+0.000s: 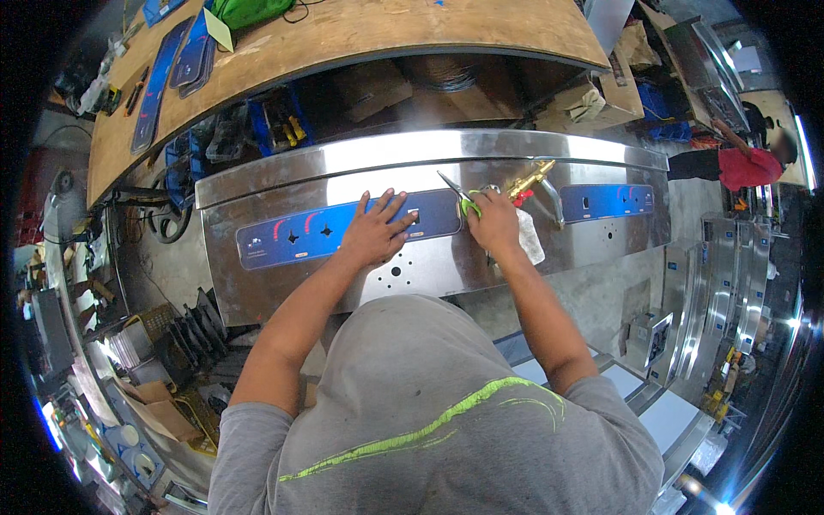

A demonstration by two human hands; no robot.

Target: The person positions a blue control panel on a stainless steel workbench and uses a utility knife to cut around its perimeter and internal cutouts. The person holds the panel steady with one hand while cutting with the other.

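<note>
My left hand (375, 230) lies flat with its fingers spread on a long blue label panel (283, 236). That panel, with red curved marks and cut-out holes, sits on the front face of a stainless steel housing (326, 184). Closed around the green handle of a pair of scissors (452, 187) is my right hand (498, 221), just past the panel's right end. The blades point away to the upper left. Right beside this hand are a brass fitting (532, 178) with a red part and a crumpled white cloth (530, 242). A second blue panel (606, 202) is farther right.
Beyond the housing stands a wooden workbench (360, 39) holding blue panels (161, 86) and a green bag (247, 10). Boxes and blue bins (279, 122) fill its lower shelf. A person in red (745, 165) is at the far right, near steel units (719, 279).
</note>
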